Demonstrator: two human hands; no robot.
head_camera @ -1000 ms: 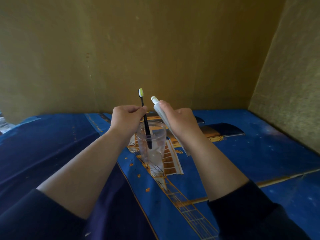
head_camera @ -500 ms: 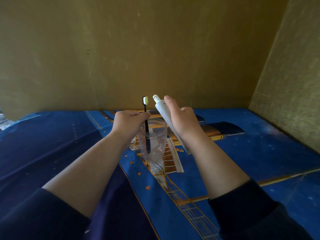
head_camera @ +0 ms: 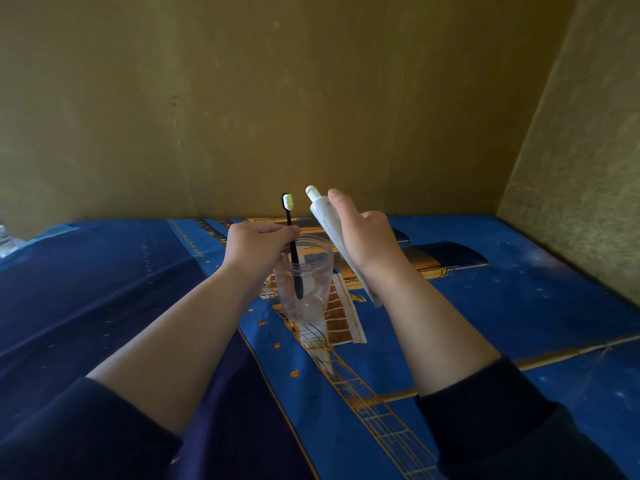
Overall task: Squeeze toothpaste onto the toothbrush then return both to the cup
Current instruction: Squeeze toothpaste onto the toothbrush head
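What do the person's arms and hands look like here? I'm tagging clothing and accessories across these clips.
Both the left hand and the right hand are bare, with no gloves, and no rings or watch can be seen. The forearms are uncovered. Dark navy long sleeves are pushed up toward the elbows: the left sleeve and the right sleeve. No markings or logos show on the fabric.

I'm seeing the cup (head_camera: 304, 271) mouth partly taken by the toothbrush (head_camera: 292, 247) that my left hand (head_camera: 256, 251) is gripping. My right hand (head_camera: 367, 244), holding the toothpaste tube (head_camera: 323, 216), is crowding the rim's right side, while the blue cloth (head_camera: 485, 306) around is lying open.
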